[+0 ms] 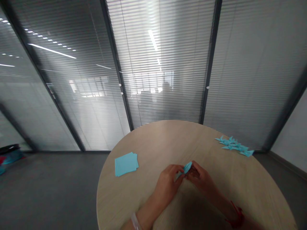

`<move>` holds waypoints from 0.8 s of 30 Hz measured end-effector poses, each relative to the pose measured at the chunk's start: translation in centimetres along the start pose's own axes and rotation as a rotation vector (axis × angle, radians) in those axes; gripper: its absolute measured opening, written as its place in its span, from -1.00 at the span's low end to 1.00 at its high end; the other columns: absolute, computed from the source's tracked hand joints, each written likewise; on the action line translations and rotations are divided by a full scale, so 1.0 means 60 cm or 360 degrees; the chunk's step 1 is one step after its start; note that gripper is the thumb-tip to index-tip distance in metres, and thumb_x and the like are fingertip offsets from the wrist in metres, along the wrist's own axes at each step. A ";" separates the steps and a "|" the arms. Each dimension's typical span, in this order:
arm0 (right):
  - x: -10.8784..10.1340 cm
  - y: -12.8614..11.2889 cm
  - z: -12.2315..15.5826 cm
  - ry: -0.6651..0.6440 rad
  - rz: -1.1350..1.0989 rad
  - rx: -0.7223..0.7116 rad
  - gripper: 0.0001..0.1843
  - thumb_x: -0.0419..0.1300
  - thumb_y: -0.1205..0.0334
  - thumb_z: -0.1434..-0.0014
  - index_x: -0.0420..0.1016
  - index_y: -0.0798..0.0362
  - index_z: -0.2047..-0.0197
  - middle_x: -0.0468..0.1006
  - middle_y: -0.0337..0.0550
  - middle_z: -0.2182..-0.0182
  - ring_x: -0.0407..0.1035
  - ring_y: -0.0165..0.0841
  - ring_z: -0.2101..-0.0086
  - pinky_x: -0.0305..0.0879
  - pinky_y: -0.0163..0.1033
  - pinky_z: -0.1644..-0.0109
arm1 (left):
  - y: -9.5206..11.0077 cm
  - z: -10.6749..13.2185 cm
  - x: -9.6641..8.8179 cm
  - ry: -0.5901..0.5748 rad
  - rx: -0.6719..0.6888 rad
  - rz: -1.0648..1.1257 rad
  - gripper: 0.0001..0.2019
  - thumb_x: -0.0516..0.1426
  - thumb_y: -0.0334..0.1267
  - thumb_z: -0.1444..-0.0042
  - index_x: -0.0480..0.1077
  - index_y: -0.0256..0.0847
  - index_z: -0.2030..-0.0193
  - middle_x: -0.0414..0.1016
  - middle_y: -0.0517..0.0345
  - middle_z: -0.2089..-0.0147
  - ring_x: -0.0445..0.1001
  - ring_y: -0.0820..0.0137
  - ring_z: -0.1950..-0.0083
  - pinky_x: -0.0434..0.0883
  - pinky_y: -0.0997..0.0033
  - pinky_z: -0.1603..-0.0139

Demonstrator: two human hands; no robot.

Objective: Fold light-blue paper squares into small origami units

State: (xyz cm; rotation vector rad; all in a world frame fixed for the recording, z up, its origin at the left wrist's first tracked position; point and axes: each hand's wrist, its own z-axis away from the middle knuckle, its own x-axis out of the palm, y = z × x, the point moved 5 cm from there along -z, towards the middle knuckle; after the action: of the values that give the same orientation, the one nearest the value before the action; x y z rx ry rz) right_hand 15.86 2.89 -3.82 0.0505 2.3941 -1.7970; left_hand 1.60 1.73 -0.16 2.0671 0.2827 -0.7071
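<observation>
Folded paper (188,167) held over round table (163,137)

One end of the blue paper is pinched between thumb and fingers of the left hand (168,179), fingertips nearly together. The other end is held by the curled fingers of the right hand (200,179); that grip is partly hidden. The paper is held between both hands, tilted. To the left, a stack of blue sheets (126,164) is laid flat, edges uneven. Near the right rim, folded blue pieces (236,147) are gathered in a long cluster. A pale band (136,221) is worn on the left wrist, a red band (239,215) on the right.
</observation>
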 end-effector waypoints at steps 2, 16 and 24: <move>-0.001 0.005 0.000 0.0015 -0.0046 -0.0005 -0.72 0.25 -0.01 -0.01 0.35 0.00 0.37 0.57 -0.16 0.40 0.49 -0.27 0.36 0.42 -0.22 0.27 | 0.004 0.005 0.003 -0.0015 0.0125 -0.0134 -0.80 0.13 -0.46 -0.11 0.42 -0.16 0.13 0.55 0.06 0.08 0.50 0.29 0.08 0.43 0.28 0.01; -0.002 0.004 0.004 0.0038 -0.0134 -0.0008 -0.64 0.26 -0.11 -0.01 0.31 0.00 0.38 0.55 -0.16 0.42 0.49 -0.25 0.35 0.43 -0.19 0.25 | 0.025 0.013 -0.005 0.0092 0.0414 -0.0513 -0.84 0.04 -0.37 -0.24 0.36 -0.19 0.08 0.52 0.02 0.20 0.48 0.28 0.19 0.44 0.32 0.19; -0.003 -0.009 0.005 0.0028 -0.0044 -0.0057 -0.77 0.24 0.06 -0.05 0.31 -0.01 0.39 0.53 -0.22 0.45 0.47 -0.30 0.38 0.38 -0.27 0.28 | 0.031 0.011 -0.009 0.0108 0.0494 -0.0512 -0.85 0.04 -0.33 -0.25 0.40 -0.21 0.11 0.51 0.01 0.20 0.45 0.27 0.16 0.43 0.30 0.15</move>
State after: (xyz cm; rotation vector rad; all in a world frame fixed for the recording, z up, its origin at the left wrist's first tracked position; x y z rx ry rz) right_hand 16.00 2.47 -3.38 0.0295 2.4503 -1.7717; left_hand 1.77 0.18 1.18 2.3716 0.5849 -0.9213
